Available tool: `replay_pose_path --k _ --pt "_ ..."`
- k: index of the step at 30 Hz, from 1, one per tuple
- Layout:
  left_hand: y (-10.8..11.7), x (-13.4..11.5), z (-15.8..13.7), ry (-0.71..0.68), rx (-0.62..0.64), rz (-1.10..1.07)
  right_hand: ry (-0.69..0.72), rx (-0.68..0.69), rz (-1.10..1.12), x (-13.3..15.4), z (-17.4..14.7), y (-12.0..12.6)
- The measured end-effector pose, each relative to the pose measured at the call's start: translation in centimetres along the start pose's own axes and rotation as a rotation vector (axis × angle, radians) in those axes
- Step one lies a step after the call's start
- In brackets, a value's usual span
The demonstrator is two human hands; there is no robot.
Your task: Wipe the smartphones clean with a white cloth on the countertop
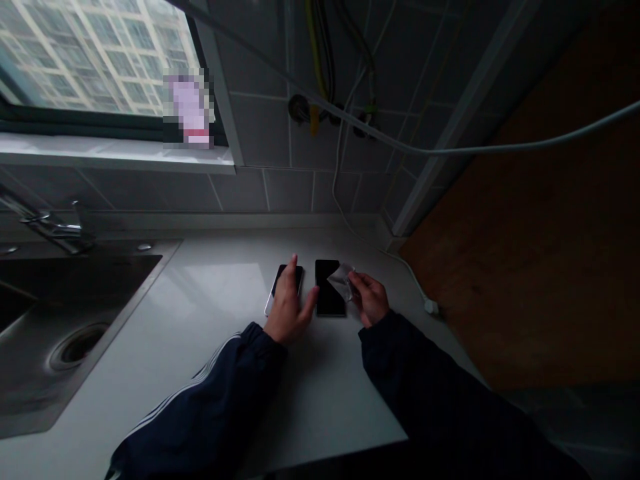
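Observation:
Two smartphones lie side by side on the pale countertop [215, 353]. The left smartphone [275, 283] has a light edge and is partly covered by my left hand [290, 303]. That hand hovers over or rests on it, fingers stretched and thumb apart, with nothing gripped. The right smartphone [330, 303] has a dark screen facing up. Over its upper right part, my right hand [371, 299] pinches a thin, greyish, see-through sheet [342, 281], perhaps a small wipe or film. Whether the sheet touches the screen I cannot tell.
At left is a steel sink [167, 257] with a faucet [55, 227]. A white cable with a plug [430, 307] lies at the counter's right side, near a brown wooden panel [530, 267]. Another white cable [450, 151] hangs across the view. A window [100, 60] is upper left.

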State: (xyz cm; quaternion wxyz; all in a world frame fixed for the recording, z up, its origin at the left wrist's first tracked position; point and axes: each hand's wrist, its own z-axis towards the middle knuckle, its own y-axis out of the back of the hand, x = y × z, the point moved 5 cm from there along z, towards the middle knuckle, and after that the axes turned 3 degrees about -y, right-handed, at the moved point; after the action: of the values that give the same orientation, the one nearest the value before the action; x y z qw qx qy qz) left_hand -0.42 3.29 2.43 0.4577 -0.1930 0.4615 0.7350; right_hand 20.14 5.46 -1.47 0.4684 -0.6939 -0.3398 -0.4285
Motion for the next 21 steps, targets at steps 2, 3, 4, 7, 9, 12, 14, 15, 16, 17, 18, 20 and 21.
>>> replay_pose_path --k 2,3,4,7,9,12,14,15,16,17,18,20,21 --pt "-1.2 -0.1 -0.6 0.212 0.117 -0.216 -0.01 0.002 -0.007 0.1 0.1 0.1" --pt "-1.7 -0.1 -0.9 0.317 0.152 -0.315 -0.016 0.002 -0.011 0.2 0.2 0.1" --pt "-2.2 -0.2 -1.1 0.417 0.172 -0.422 -0.022 0.002 -0.014 0.2 0.3 0.2" --pt "-3.0 -0.5 -1.0 0.708 0.142 -0.746 -0.034 0.008 -0.014 0.1 0.6 0.3" --pt "-3.2 -0.7 -0.6 0.871 0.1 -0.956 -0.034 0.013 -0.009 -0.1 0.7 0.3" --pt "-3.1 -0.8 0.1 0.968 0.077 -1.024 -0.031 0.022 -0.001 -0.3 0.9 0.3" --pt "-2.9 -0.7 0.3 0.978 0.086 -0.989 -0.033 0.031 0.004 -0.4 1.0 0.2" --pt "-2.9 -0.5 0.4 0.978 0.088 -0.972 -0.037 0.035 0.006 -0.4 1.0 0.2" --pt "-2.9 -0.4 0.4 0.98 0.083 -0.957 -0.041 0.037 0.009 -0.4 1.0 0.2" --pt "-3.0 -0.2 0.4 0.988 0.077 -0.942 -0.046 0.038 0.011 -0.4 1.0 0.2" --pt "-3.1 -0.1 0.4 0.996 0.07 -0.922 -0.052 0.037 0.014 -0.4 1.0 0.2" --pt "-3.3 0.2 0.4 1.004 0.071 -0.857 -0.069 0.031 0.02 -0.4 0.9 0.2" --pt "-3.4 0.3 0.4 0.999 0.079 -0.822 -0.082 0.029 0.023 -0.4 0.8 0.2"
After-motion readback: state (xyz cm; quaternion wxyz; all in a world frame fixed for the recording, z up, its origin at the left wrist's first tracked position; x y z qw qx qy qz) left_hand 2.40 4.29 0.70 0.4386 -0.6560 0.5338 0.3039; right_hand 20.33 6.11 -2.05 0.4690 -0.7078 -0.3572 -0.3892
